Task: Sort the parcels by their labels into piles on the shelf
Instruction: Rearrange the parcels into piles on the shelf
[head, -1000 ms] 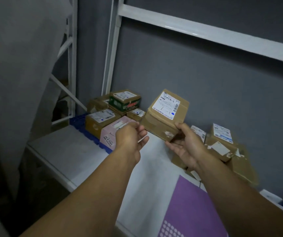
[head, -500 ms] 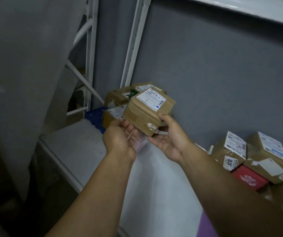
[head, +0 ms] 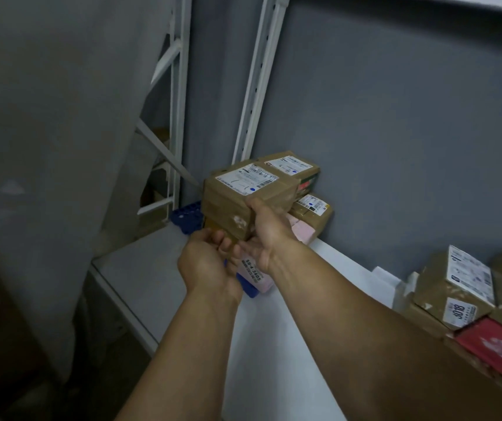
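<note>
Brown parcel (head: 228, 208), white blue-dotted label (head: 248, 179) on top, in curled fingers of left hand (head: 207, 265) and right hand (head: 266, 235).

Brown labelled parcel (head: 237, 202), held above pile (head: 298, 189)

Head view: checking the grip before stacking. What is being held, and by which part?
The parcel, in both hands: the right hand grips its near right side, thumb up the side; the left hand holds its near bottom edge.
</note>
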